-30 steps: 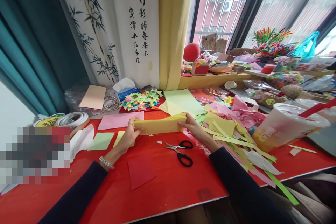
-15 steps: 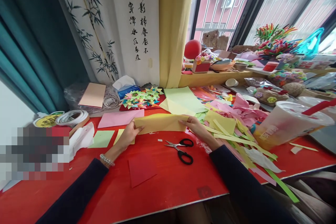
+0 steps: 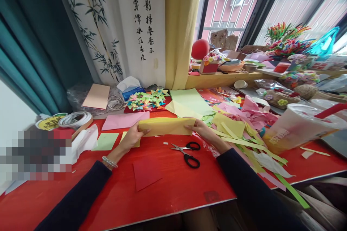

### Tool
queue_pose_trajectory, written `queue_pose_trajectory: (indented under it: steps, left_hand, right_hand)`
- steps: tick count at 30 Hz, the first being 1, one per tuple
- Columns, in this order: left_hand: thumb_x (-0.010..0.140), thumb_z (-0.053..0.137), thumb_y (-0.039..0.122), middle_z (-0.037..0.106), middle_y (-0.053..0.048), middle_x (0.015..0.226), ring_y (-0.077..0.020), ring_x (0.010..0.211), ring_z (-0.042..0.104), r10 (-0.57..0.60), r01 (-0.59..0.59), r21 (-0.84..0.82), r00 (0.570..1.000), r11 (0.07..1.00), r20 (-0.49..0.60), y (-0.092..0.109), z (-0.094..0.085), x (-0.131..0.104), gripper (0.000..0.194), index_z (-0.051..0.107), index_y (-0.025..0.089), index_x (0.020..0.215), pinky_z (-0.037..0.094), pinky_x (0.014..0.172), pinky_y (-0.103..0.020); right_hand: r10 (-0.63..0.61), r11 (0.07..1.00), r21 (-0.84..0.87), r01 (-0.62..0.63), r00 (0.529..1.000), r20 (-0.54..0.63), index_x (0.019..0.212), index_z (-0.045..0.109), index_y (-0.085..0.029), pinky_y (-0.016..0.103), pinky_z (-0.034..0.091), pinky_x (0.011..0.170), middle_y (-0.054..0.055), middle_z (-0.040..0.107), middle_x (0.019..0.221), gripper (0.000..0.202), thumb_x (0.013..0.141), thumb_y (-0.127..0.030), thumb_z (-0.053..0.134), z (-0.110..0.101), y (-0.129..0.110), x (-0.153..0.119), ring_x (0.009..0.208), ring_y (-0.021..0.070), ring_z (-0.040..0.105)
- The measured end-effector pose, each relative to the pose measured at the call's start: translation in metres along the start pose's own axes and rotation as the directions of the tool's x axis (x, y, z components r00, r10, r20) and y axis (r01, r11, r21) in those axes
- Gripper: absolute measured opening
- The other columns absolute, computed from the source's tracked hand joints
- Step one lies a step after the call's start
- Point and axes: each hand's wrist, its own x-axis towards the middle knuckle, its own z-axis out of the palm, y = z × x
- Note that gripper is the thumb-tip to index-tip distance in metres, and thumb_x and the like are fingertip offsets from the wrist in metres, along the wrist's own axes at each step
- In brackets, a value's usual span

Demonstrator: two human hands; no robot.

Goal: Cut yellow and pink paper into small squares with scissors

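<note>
A folded strip of yellow paper (image 3: pixel 166 127) is stretched level between my two hands, above the red table. My left hand (image 3: pixel 132 137) pinches its left end, thumb in front. At the right end, the fingers and thumb of my right hand (image 3: pixel 200 131) grip it. Below the paper lie scissors (image 3: pixel 187 151) with black handles, their blades slightly apart. A red paper square (image 3: pixel 146 174) rests nearer the table edge. Beside my left hand are a green paper square (image 3: pixel 106 141), a small yellow piece (image 3: pixel 134 142) partly covered by the hand, and a pink sheet (image 3: pixel 125 120).
Paper strips and scraps (image 3: pixel 252 144) pile up on the right, beside a large drink cup (image 3: pixel 292 128) with a red straw. Folded paper stars (image 3: pixel 148 100) are heaped at the back, near pale green sheets (image 3: pixel 191 101). A tape roll (image 3: pixel 76 119) sits at left.
My view has shifted very slightly. Both hands keep their hold on the yellow paper, which stays almost where it was.
</note>
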Motion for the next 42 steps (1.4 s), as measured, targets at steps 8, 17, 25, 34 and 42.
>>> queue_pose_trajectory:
  steps: [8,17,25,34,42]
  left_hand:
    - [0.066,0.067,0.047,0.067,-0.007,0.098,-0.0245,0.096,0.058,-0.041,0.040,0.023,0.997,0.999,0.058,0.006,0.003,-0.002,0.052,0.057,0.017,0.107,0.046,0.084,-0.038]
    - [0.070,0.065,0.041,0.061,-0.007,0.107,-0.0226,0.099,0.056,0.065,-0.064,0.115,0.998,0.991,-0.010,0.006,-0.003,0.001,0.054,0.051,0.018,0.116,0.046,0.084,-0.035]
    - [0.068,0.067,0.042,0.065,-0.006,0.092,-0.0206,0.083,0.059,0.042,-0.041,0.096,0.999,0.995,-0.015,0.003,-0.011,0.003,0.040,0.060,0.015,0.096,0.047,0.074,-0.032]
    - [0.069,0.067,0.040,0.067,-0.004,0.090,-0.0201,0.082,0.061,0.000,-0.006,0.133,0.999,0.991,0.045,0.004,-0.007,0.001,0.037,0.062,0.016,0.097,0.048,0.073,-0.032]
    - [0.065,0.069,0.043,0.070,-0.006,0.090,-0.0229,0.084,0.060,-0.024,0.022,0.144,1.000,0.989,0.011,0.008,-0.011,0.001,0.037,0.068,0.017,0.091,0.048,0.072,-0.032]
  right_hand:
    - [-0.001,1.000,0.017,0.001,1.000,-0.016,0.115,0.058,-0.022,0.033,0.046,0.082,0.004,0.064,0.105,0.044,0.072,-0.031,0.066,0.001,-0.001,-0.001,0.094,0.0192,0.057]
    - [-0.012,0.999,0.043,0.014,0.999,-0.037,0.120,0.053,-0.024,0.031,0.045,0.082,0.002,0.063,0.104,0.053,0.069,-0.026,0.068,-0.004,0.003,0.001,0.092,0.0168,0.057]
    - [-0.054,0.993,0.100,0.058,0.998,-0.043,0.110,0.059,-0.023,0.033,0.046,0.078,0.004,0.064,0.102,0.038,0.072,-0.027,0.065,0.001,-0.001,0.000,0.091,0.0192,0.058]
    - [0.000,1.000,0.014,0.001,1.000,-0.026,0.121,0.052,-0.026,0.032,0.045,0.083,0.002,0.060,0.106,0.053,0.069,-0.024,0.067,-0.002,-0.001,-0.004,0.095,0.0177,0.055]
    - [-0.001,0.999,0.033,0.003,0.999,-0.048,0.108,0.062,-0.022,0.034,0.045,0.083,0.003,0.065,0.098,0.037,0.071,-0.028,0.065,-0.004,0.005,0.001,0.090,0.0192,0.057]
